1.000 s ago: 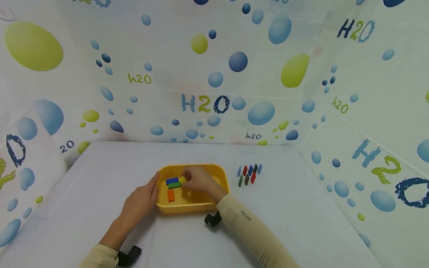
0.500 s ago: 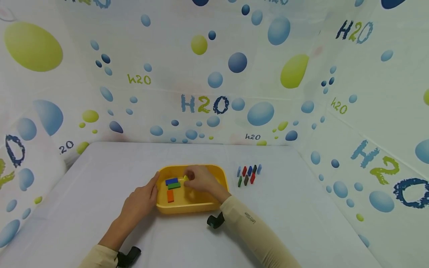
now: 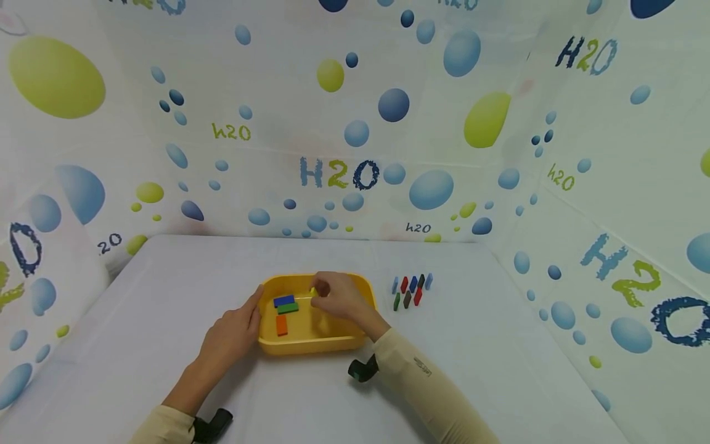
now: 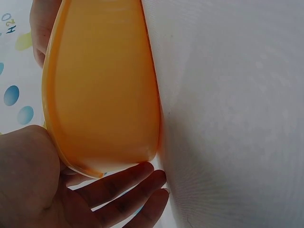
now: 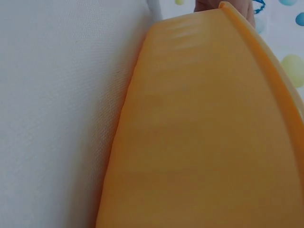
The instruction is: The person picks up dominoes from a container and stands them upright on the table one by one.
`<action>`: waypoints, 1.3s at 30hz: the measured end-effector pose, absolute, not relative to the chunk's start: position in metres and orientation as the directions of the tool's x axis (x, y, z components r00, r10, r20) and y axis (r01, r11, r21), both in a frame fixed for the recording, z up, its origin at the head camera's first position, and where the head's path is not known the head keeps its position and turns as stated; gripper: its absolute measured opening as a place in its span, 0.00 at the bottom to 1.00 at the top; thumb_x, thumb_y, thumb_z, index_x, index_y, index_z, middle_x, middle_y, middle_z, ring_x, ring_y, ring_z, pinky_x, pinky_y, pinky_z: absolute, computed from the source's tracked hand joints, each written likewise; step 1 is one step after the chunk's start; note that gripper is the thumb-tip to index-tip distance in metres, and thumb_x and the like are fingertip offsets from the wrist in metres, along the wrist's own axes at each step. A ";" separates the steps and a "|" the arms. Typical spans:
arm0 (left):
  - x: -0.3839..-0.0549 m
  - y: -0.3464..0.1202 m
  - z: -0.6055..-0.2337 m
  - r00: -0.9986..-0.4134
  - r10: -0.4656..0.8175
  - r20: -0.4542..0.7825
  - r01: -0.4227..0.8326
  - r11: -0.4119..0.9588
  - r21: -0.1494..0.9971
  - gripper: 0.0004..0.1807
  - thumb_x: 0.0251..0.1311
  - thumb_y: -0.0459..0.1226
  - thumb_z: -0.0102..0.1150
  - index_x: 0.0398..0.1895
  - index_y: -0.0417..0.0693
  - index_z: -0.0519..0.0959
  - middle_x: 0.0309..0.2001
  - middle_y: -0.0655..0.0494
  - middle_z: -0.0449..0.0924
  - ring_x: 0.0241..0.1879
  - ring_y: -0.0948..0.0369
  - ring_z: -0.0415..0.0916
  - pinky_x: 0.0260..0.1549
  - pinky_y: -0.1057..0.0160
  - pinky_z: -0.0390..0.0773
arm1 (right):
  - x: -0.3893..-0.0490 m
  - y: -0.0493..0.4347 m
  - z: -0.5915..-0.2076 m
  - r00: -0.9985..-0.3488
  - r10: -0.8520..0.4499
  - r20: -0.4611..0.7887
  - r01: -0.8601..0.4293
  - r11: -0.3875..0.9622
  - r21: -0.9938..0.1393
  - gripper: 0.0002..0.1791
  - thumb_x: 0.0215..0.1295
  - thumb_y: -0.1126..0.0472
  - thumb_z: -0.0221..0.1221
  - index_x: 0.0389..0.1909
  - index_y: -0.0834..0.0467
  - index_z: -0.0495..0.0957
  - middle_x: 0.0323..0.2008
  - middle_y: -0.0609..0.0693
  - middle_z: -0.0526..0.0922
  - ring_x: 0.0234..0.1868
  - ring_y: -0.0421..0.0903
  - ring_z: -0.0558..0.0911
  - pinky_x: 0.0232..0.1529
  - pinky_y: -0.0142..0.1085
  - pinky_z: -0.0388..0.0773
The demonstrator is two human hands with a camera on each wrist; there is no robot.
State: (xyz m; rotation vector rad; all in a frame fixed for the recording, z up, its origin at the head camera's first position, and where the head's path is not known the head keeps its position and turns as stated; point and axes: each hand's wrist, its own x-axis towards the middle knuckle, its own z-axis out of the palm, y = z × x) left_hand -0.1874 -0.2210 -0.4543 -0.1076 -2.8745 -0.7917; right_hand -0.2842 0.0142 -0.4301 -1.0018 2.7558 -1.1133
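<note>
My right hand (image 3: pixel 337 297) reaches into a yellow tray (image 3: pixel 310 346), thumb and index pinching a small yellow domino (image 3: pixel 313 290), mostly hidden by the fingers. On the tray floor lie a blue domino (image 3: pixel 283 301), a green domino (image 3: pixel 288 308) against it and an orange domino (image 3: pixel 281 325) nearer the front. At the tray's left end rests my left hand (image 3: pixel 232 333), its fingers (image 4: pixel 118 187) fairly straight along the outer wall in the left wrist view. The right wrist view mostly shows the tray's near wall (image 5: pixel 199 123).
Right of the tray, several dominoes stand upright on the white table (image 3: pixel 499 370) in two rows, among them a red domino (image 3: pixel 418 297) and a green domino (image 3: pixel 396 301). A cloth printed with bubbles and lettering (image 3: pixel 339 172) hangs behind and at the sides.
My right hand has drawn a little to the right inside the tray with the yellow domino, away from the blue and green ones. The left hand stays at the tray's end.
</note>
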 end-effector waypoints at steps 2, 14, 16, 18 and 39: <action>-0.187 -0.221 -0.454 -0.985 0.028 0.169 0.111 0.857 0.503 0.30 0.79 0.37 0.40 0.80 0.39 0.59 0.18 0.54 0.60 0.16 0.59 0.56 0.18 0.59 0.61 | -0.283 0.016 -0.429 -0.799 -0.560 0.219 -0.552 0.541 -0.634 0.11 0.64 0.66 0.67 0.46 0.62 0.83 0.33 0.45 0.79 0.37 0.44 0.76 0.42 0.32 0.76; -0.186 -0.221 -0.454 -0.985 0.032 0.169 0.114 0.857 0.503 0.30 0.80 0.37 0.41 0.80 0.38 0.59 0.18 0.54 0.60 0.16 0.59 0.57 0.18 0.59 0.62 | -0.281 0.031 -0.425 -0.801 -0.537 0.263 -0.554 0.501 -0.664 0.12 0.65 0.67 0.67 0.48 0.65 0.83 0.35 0.45 0.81 0.38 0.43 0.79 0.44 0.33 0.78; -0.186 -0.220 -0.454 -0.986 0.031 0.166 0.112 0.858 0.502 0.30 0.79 0.38 0.41 0.80 0.38 0.59 0.18 0.54 0.60 0.16 0.59 0.57 0.18 0.59 0.62 | -0.281 0.033 -0.424 -0.809 -0.521 0.272 -0.545 0.493 -0.678 0.12 0.65 0.67 0.67 0.48 0.64 0.83 0.36 0.45 0.82 0.39 0.43 0.80 0.45 0.34 0.78; -0.186 -0.220 -0.454 -0.986 0.031 0.166 0.111 0.858 0.502 0.30 0.79 0.38 0.41 0.80 0.38 0.59 0.18 0.53 0.60 0.16 0.58 0.57 0.18 0.59 0.62 | -0.280 0.036 -0.422 -0.820 -0.503 0.272 -0.529 0.488 -0.694 0.13 0.65 0.66 0.68 0.49 0.64 0.83 0.36 0.45 0.82 0.40 0.44 0.80 0.46 0.34 0.79; -0.186 -0.221 -0.452 -0.986 0.032 0.163 0.110 0.861 0.496 0.30 0.80 0.38 0.41 0.81 0.38 0.58 0.19 0.53 0.61 0.17 0.58 0.58 0.19 0.59 0.64 | -0.279 0.072 -0.415 -0.869 -0.372 0.328 -0.479 0.458 -0.749 0.15 0.65 0.65 0.69 0.51 0.62 0.83 0.41 0.52 0.85 0.41 0.46 0.83 0.49 0.36 0.81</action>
